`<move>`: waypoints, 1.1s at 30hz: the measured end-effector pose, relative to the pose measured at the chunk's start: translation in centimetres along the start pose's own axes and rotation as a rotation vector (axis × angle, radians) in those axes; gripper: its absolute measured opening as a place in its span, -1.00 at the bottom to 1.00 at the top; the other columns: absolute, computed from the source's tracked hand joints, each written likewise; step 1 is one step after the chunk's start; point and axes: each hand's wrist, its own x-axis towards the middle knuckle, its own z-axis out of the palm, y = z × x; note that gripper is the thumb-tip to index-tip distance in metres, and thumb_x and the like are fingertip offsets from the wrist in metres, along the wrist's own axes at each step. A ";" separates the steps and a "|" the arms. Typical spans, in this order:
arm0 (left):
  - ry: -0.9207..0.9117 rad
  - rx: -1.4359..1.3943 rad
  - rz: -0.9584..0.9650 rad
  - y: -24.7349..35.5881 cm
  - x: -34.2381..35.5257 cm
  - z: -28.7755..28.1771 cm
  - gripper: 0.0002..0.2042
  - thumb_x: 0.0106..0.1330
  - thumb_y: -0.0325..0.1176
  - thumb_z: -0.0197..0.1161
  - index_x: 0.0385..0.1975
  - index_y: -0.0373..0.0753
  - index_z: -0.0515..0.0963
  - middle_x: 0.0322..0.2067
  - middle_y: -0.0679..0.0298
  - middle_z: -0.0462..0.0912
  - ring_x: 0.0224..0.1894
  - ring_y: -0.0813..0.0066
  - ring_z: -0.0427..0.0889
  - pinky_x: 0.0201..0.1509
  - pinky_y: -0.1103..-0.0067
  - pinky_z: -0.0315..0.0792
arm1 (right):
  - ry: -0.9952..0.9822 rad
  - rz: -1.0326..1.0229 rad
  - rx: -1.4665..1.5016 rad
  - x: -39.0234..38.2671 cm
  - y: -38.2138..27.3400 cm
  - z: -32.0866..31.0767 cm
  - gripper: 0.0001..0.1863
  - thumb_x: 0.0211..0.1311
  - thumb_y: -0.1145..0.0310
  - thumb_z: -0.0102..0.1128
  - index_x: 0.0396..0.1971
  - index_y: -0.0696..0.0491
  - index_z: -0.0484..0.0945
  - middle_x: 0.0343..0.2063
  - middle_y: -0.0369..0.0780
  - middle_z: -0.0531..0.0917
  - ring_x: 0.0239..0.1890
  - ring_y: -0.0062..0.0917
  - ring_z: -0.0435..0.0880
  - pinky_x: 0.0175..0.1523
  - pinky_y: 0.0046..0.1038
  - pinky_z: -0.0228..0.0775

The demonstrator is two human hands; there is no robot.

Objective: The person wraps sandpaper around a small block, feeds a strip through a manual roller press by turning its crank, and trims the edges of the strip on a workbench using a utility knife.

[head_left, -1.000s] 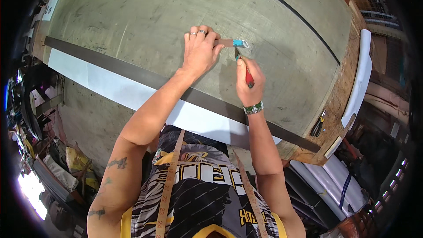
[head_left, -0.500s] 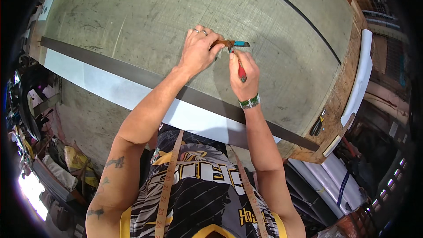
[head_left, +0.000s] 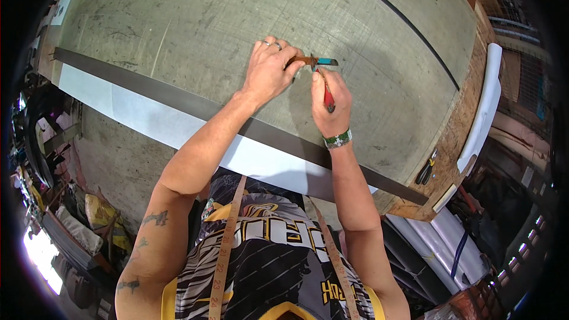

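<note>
My left hand is closed on a slim tool with a brown handle, a blue band and a dark, slanted tip; it looks like a knife. In my right hand is a red-handled tool, gripped with its upper end against the brown-handled tool, just short of the blue band. Fingers hide most of the red tool, so I cannot tell its exact kind. Both hands are over the scuffed grey-green tabletop. A long dark flat bar lies under my forearms, along a white sheet.
Pliers with black and yellow handles lie on the bare wooden right edge. A white roll rests along that side. A thin black strip curves across the far tabletop. Rolls of sheet material stand below at right. A tape measure hangs around my neck.
Both hands have shifted very slightly right with their tools. The red-handled tool's upper end has moved a little right along the brown-handled tool. Both grips stay the same.
</note>
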 end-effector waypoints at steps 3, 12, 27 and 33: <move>-0.001 0.011 0.004 0.0 0.0 0.0 -0.86 0.26 -0.29 0.46 -0.27 -0.16 0.73 -0.34 0.33 0.69 -0.15 0.32 0.54 0.00 0.40 0.32 | 0.021 -0.031 0.003 0.1 0.0 0.1 -0.83 0.39 0.43 0.20 -0.17 0.23 0.62 -0.39 -0.05 0.60 -0.38 -0.21 0.59 -0.26 -0.25 0.44; -0.002 0.003 0.007 0.0 0.0 0.0 -0.86 0.27 -0.29 0.46 -0.26 -0.16 0.73 -0.34 0.35 0.69 -0.15 0.33 0.53 0.00 0.41 0.32 | 0.011 -0.038 -0.025 0.1 0.2 0.2 -0.81 0.38 0.44 0.21 -0.13 0.23 0.63 -0.39 -0.05 0.60 -0.37 -0.20 0.61 -0.25 -0.25 0.45; 0.115 -0.017 0.062 -0.2 -0.6 0.9 -0.90 0.18 -0.35 0.48 -0.34 -0.13 0.72 -0.32 0.39 0.71 -0.18 0.32 0.57 -0.06 0.41 0.41 | -0.051 -0.012 -0.091 1.1 -1.3 -0.1 -0.83 0.38 0.45 0.22 -0.14 0.22 0.61 -0.35 0.01 0.62 -0.34 -0.06 0.61 -0.26 -0.19 0.45; 0.133 0.000 0.119 -0.7 -0.7 0.9 -0.90 0.15 -0.40 0.48 -0.35 -0.13 0.71 -0.34 0.39 0.70 -0.20 0.32 0.57 -0.08 0.43 0.45 | -0.063 -0.036 -0.097 0.5 -1.6 -0.6 -0.83 0.39 0.43 0.20 -0.17 0.23 0.61 -0.35 0.02 0.64 -0.34 -0.03 0.62 -0.24 -0.17 0.46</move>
